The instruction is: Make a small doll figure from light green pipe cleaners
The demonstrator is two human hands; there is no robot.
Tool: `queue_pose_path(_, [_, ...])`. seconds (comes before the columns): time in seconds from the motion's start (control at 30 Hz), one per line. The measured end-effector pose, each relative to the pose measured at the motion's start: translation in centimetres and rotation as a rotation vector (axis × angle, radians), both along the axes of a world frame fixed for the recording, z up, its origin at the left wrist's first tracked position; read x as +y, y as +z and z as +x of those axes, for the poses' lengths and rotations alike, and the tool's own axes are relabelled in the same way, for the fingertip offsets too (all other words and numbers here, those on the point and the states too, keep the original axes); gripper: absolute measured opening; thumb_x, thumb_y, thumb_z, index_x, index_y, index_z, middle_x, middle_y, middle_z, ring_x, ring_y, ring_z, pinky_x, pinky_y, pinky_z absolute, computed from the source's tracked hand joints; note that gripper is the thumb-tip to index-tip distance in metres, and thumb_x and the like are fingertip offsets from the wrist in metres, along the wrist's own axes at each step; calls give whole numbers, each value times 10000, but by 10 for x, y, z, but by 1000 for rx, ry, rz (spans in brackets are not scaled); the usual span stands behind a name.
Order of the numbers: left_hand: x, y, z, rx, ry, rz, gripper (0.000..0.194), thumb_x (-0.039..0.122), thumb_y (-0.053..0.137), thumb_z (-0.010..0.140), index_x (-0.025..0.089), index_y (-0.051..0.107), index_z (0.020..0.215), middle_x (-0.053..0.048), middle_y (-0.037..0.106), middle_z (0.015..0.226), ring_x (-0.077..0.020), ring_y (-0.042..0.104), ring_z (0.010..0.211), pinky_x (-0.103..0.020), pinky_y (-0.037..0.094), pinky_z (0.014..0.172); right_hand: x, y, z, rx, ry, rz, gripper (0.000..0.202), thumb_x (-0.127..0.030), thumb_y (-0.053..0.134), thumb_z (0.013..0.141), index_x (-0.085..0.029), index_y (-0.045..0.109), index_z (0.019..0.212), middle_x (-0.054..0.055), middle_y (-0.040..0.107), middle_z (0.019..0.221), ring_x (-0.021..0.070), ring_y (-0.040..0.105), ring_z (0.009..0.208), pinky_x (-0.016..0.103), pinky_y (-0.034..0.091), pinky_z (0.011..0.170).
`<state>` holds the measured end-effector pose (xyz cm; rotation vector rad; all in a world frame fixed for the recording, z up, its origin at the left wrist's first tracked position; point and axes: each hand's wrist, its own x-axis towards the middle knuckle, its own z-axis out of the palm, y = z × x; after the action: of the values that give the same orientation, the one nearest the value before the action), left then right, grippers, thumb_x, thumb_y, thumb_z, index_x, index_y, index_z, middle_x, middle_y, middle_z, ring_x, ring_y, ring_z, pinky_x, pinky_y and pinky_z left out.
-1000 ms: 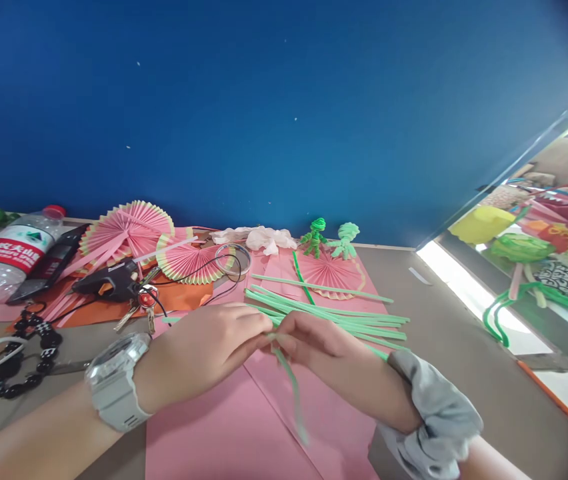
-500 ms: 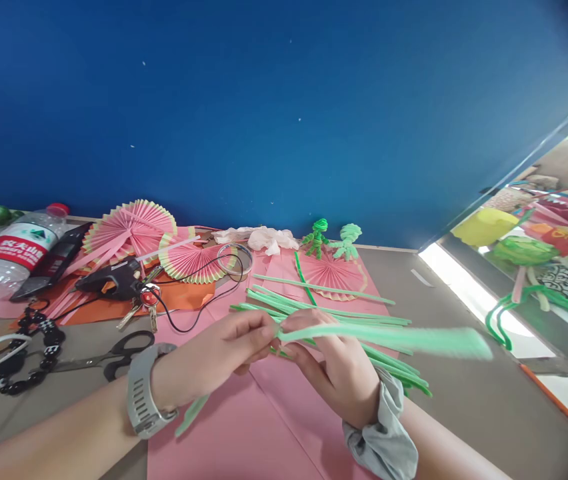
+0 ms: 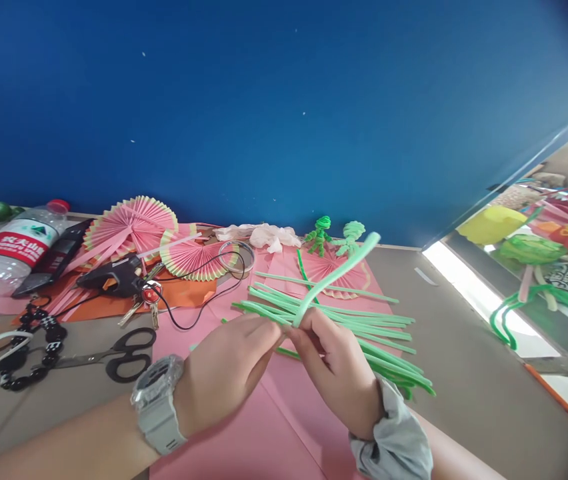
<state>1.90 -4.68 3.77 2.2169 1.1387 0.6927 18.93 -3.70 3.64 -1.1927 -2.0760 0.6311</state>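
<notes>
A light green pipe cleaner (image 3: 337, 275) is pinched between both hands, its free end slanting up to the right. My left hand (image 3: 234, 360) closes its thumb and fingers on it, with a grey watch on the wrist. My right hand (image 3: 337, 370) grips it right beside the left fingertips and wears a grey scrunchie. Just behind my hands lie several loose green pipe cleaners (image 3: 379, 319) on pink paper (image 3: 274, 427). Two small twisted pipe-cleaner figures, one dark green (image 3: 319, 235) and one pale green (image 3: 352, 237), stand farther back.
Black scissors (image 3: 127, 353), a bead bracelet (image 3: 39, 347), keys (image 3: 151, 297) and a black glue gun (image 3: 114, 277) lie at left. Behind them are folded pink paper fans (image 3: 131, 227), a tape roll (image 3: 238, 257) and a plastic bottle (image 3: 19, 240). A blue panel (image 3: 244, 113) rises at the back.
The pipe cleaner's free end has swung from pointing right to slanting up and away. My left wrist has turned, bringing the watch face into view.
</notes>
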Motion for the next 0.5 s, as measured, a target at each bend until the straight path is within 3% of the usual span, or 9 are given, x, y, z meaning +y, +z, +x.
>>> queue_pose_path(0.13, [3,-1,-3,84,-32,56,190,164,327,890,175,514,854,-68,579,846,-206,519,806,-299,356,699,3,1,-2,87,0,-135,269,-266,425,876,-206,319,636,-68,299,542,78,267,474,197,258,436])
queue_pose_path(0.3, [4,8,0,-134,50,-196,211,292,320,914,202,500,850,7,564,732,-137,520,669,-245,384,626,8,4,4,176,14,-182,206,-259,412,883,-194,415,687,-48,429,596,74,375,507,185,316,462])
queue_pose_path(0.5, [6,13,0,-313,50,-416,205,322,381,891,193,537,854,10,588,733,-132,568,710,-223,437,632,12,7,9,177,23,-106,44,-220,480,843,-189,507,826,0,564,739,110,533,656,197,429,558])
